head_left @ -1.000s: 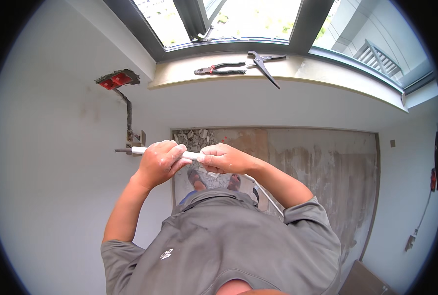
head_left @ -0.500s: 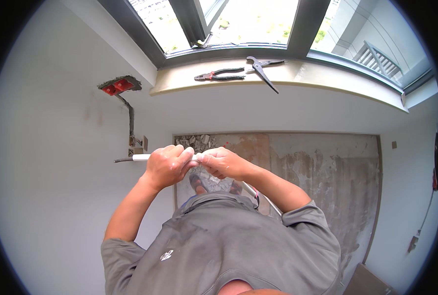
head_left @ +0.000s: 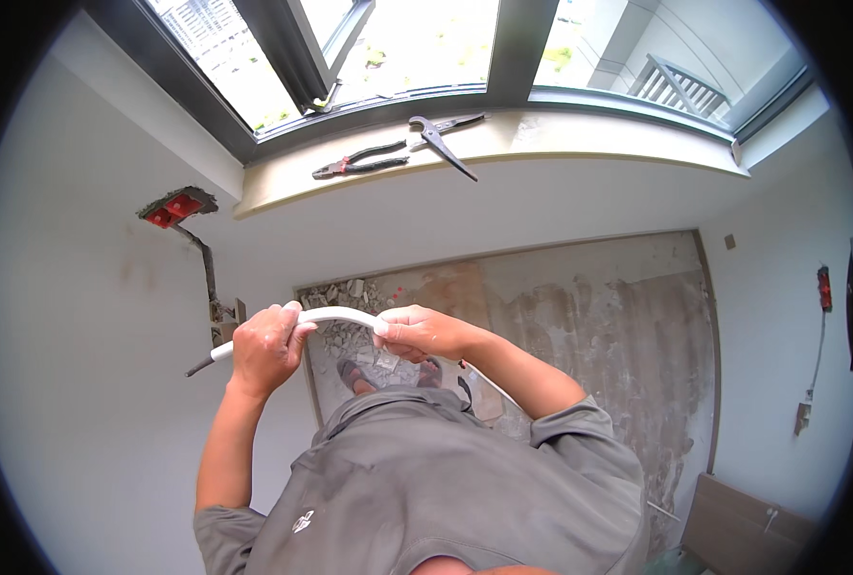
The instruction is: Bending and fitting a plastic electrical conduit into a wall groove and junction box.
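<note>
1. Both fists clamped on a white conduit pipe point(head_left: 335, 316), centre-left of frame: left hand point(head_left: 266, 347) wrapped round its lower-left stretch, right hand point(head_left: 419, 331) closed on the right end. Pipe already arched upward between them, with a dark tip poking out at lower left below the left fist.
2. Biggest risk as judged: kinking or snapping the pipe right at the arch, from bending too sharply in one spot.
3. Second one: pipe springing out of a fist and whipping back, if either grip loosened under the load.
4. Also loose rubble point(head_left: 345, 297) just above the sandalled feet, so a slip looked possible.
5. Red pliers point(head_left: 359, 163) and grey cutters point(head_left: 441, 139) lay on the window sill point(head_left: 589, 134), upper centre, near the edge; could get knocked off.
6. No packages or labels spotted. Only a red wall box point(head_left: 172, 208) in a chased hole, upper left, and a small red fitting point(head_left: 823, 286) at the right edge.
</note>
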A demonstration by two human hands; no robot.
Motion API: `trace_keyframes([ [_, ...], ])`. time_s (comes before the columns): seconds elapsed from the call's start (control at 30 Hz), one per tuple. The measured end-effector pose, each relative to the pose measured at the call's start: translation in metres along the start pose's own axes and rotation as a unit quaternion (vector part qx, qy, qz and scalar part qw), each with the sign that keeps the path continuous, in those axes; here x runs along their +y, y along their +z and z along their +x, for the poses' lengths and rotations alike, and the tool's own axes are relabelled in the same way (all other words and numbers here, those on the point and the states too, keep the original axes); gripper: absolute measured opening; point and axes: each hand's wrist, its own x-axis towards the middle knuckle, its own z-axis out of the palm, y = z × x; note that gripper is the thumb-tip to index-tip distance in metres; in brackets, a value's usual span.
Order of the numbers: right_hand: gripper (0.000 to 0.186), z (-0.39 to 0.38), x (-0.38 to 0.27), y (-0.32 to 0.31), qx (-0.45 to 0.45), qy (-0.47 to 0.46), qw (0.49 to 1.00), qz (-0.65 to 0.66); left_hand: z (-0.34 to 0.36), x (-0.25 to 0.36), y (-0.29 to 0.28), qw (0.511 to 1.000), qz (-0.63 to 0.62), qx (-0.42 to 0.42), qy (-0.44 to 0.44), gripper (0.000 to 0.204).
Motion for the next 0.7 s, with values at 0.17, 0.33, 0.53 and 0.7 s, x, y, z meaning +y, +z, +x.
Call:
trace_keyframes([
  [0.17, 0.029, -0.021, 0.015, -0.010, 0.015, 0.006, 1.000, -0.010, -0.004, 0.000, 0.007, 0.997, -0.051, -0.011, -0.058, 0.024],
  [0.33, 0.029, -0.042, 0.021, -0.018, 0.041, 0.023, 0.998, 0.030, -0.005, -0.002, 0.004, 0.987, -0.080, -0.045, -0.131, 0.025],
  [0.53, 0.027, -0.042, 0.022, -0.015, 0.088, -0.003, 0.993, 0.077, 0.005, 0.001, 0.004, 0.970, -0.127, -0.089, -0.185, 0.022],
  [0.7, 0.029, -0.049, 0.019, -0.017, 0.140, 0.003, 0.986, 0.087, 0.014, -0.011, 0.007, 0.971, -0.146, -0.121, -0.142, 0.024],
])
